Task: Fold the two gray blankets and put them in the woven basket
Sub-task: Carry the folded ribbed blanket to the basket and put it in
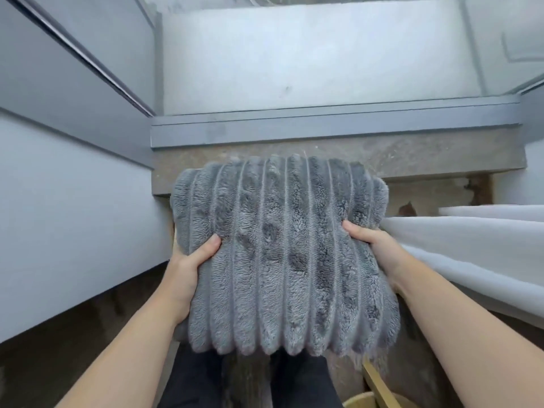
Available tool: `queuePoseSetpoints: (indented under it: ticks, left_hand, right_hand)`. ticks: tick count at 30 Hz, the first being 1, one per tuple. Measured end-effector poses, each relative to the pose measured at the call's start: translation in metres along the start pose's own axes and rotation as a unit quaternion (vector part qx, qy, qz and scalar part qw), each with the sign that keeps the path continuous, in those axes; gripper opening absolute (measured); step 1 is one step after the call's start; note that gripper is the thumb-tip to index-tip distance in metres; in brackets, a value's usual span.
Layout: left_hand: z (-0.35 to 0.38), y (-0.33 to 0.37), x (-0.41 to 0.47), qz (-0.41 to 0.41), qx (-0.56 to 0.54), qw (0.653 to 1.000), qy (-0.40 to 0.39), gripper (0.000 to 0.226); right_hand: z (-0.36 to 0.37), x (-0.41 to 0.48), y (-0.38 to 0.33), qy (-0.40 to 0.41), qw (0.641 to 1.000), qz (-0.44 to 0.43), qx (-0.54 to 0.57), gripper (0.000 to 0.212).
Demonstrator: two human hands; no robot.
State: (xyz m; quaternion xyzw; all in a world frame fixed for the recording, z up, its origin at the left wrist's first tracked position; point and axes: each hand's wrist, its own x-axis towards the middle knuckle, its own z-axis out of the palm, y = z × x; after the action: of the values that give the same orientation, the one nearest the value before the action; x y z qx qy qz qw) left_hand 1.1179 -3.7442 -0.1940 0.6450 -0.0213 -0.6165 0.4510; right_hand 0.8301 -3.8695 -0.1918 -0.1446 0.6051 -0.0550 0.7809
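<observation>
I am holding the folded gray blanket out in front of me, in the air between my two bare forearms, its plush ribs running from near to far. My left hand is gripping the blanket's left edge, thumb pressing down on top, the other fingers tucked underneath where I cannot see them. My right hand is clasping the right edge the same way, thumb lying on the pile and fingers hidden below. Beyond the far edge a brown stone ledge is running across, with a gray window frame just behind it. A white curtain is hanging to the right, touching my right wrist. Near me, under the blanket, my dark trousers are showing, and a pale wooden piece is poking in at the near right; what it belongs to I cannot tell.
</observation>
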Motion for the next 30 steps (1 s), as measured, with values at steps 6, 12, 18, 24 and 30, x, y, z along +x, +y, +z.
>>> queuePoseSetpoints:
  ticks: [6,12,18,24,30]
  left_hand:
    - [-0.024,-0.065,0.075,-0.032,-0.015,0.999,0.041,0.036]
    - [-0.03,-0.076,0.101,-0.067,0.037,0.997,0.023,0.024]
    - [-0.027,-0.075,0.151,-0.112,0.075,0.988,0.079,0.061]
    - [-0.043,-0.104,0.196,-0.053,0.081,0.991,0.097,0.048]
    - [-0.041,-0.148,0.228,-0.019,0.106,0.987,0.122,0.02]
  right_hand:
    - [-0.002,0.084,0.037,0.076,0.996,0.03,-0.021,0.033]
    - [0.002,0.11,0.046,0.126,0.986,-0.005,-0.106,0.022]
    - [0.013,0.142,0.041,0.112,0.981,0.009,-0.16,0.059]
    - [0.007,0.194,0.067,0.142,0.981,0.044,-0.127,0.006]
    - [-0.014,0.25,0.084,0.211,0.96,0.039,-0.177,0.034]
